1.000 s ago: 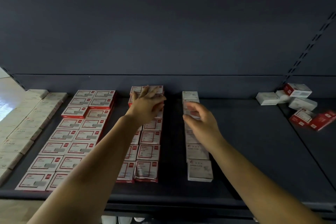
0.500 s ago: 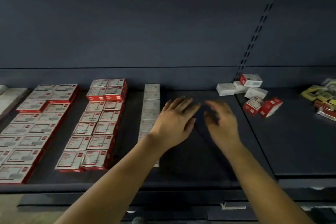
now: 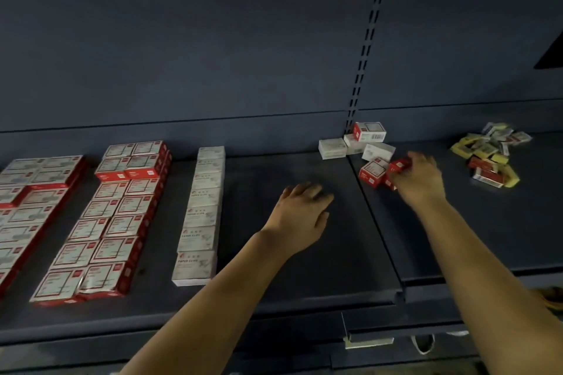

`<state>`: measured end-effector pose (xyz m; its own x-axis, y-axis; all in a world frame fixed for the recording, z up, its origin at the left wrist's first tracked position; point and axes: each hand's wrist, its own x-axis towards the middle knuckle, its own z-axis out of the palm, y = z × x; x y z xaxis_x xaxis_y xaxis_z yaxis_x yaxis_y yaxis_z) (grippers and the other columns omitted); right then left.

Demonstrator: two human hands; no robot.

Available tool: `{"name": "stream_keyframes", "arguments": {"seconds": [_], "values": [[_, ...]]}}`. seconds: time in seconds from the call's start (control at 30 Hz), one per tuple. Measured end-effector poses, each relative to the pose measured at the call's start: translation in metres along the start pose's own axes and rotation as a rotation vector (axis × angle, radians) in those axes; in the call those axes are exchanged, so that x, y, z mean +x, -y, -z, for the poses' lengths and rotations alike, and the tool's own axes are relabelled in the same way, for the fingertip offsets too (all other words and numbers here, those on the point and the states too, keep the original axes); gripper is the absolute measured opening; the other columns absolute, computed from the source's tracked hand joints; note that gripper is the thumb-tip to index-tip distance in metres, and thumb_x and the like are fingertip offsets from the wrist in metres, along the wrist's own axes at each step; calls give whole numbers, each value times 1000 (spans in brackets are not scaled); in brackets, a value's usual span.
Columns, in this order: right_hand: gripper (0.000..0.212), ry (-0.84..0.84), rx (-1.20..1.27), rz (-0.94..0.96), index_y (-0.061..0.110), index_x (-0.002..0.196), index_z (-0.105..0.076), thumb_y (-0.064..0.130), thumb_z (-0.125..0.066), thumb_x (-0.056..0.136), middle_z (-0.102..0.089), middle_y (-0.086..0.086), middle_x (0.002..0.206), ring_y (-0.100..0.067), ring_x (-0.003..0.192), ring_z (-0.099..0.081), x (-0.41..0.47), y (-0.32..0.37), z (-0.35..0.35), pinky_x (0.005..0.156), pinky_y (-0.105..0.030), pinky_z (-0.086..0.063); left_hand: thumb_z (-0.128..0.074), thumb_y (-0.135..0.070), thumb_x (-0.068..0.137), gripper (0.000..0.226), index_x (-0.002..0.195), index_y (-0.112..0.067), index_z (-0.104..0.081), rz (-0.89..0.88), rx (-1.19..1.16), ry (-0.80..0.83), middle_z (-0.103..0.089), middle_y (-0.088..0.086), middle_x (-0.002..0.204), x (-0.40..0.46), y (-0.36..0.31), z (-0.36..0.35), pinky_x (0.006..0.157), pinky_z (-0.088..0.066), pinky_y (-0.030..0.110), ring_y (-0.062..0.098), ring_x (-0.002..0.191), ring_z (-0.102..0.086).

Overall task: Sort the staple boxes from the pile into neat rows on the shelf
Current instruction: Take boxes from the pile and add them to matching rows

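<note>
Where rows (image 3: 198, 213) end, yellow boxes (image 3: 487, 152) beyond.

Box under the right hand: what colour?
Red box, white label; right hand covers part. Head view.

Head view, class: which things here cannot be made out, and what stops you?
- Right hand: motion blur hides whether it grips the red box.
- Red-and-white rows: cut off by the left edge.
- White row: small print too small to read.
- Yellow pile: too small and jumbled to count.
</note>
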<state>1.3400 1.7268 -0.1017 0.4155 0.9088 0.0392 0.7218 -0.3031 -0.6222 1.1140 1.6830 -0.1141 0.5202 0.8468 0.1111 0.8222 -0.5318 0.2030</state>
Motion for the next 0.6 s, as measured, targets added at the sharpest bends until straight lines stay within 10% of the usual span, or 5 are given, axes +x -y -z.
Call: {"name": "stream_keyframes", "arguments": {"seconds": [0.37, 0.6], "values": [[62, -25, 365, 61, 18, 137, -38, 9, -67, 83, -51, -9, 132, -23, 119, -49, -13, -22, -8, 91, -24, -34, -41, -28, 98, 44, 142, -23, -38, 56, -113, 43, -30, 0, 151, -4, -6, -9, 112, -16, 29, 16, 140, -22], [48, -91, 555, 203, 19, 115, -51, 9, -75, 74, -58, 14, 98, 2, 86, -56, -58, 4, -6, 77, -13, -43, -54, -16, 93, 36, 129, -17, -56, 128, -480, -202, -56, -1, 130, -10, -4, -11, 100, -36, 15, 12, 121, -50]]}}
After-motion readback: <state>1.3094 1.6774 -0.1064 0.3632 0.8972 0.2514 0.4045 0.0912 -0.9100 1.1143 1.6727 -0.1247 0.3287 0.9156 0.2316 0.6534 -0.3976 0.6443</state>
